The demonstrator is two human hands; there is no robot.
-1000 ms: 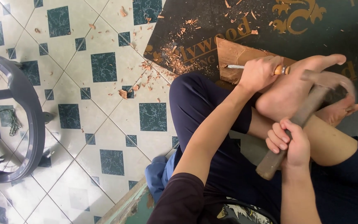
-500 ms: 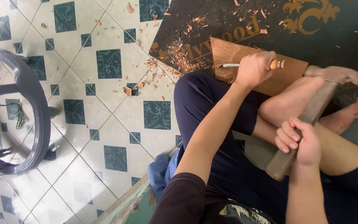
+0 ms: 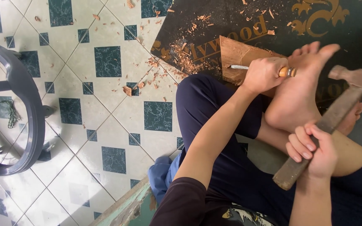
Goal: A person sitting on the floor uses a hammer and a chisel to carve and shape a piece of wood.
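Observation:
My left hand (image 3: 262,74) is shut on a chisel (image 3: 287,72) with an orange-brown handle. Its metal blade touches the top of a rough wooden block (image 3: 236,54) lying on a dark mat (image 3: 231,16). My bare foot (image 3: 298,92) rests against the block, just right of that hand. My right hand (image 3: 315,151) grips the wooden shaft of a hammer (image 3: 355,78) low down. The hammer head hangs to the right of the chisel's end, apart from it.
Wood chips (image 3: 181,54) litter the mat's edge and the green-and-white tiled floor (image 3: 105,104). A dark plastic chair frame (image 3: 19,104) stands at the left. A blue cloth (image 3: 162,175) and a green-painted wooden edge (image 3: 126,205) lie by my leg.
The hammer head has drawn back to the right, away from the chisel handle. My left hand keeps the chisel on the block. The view has shifted slightly.

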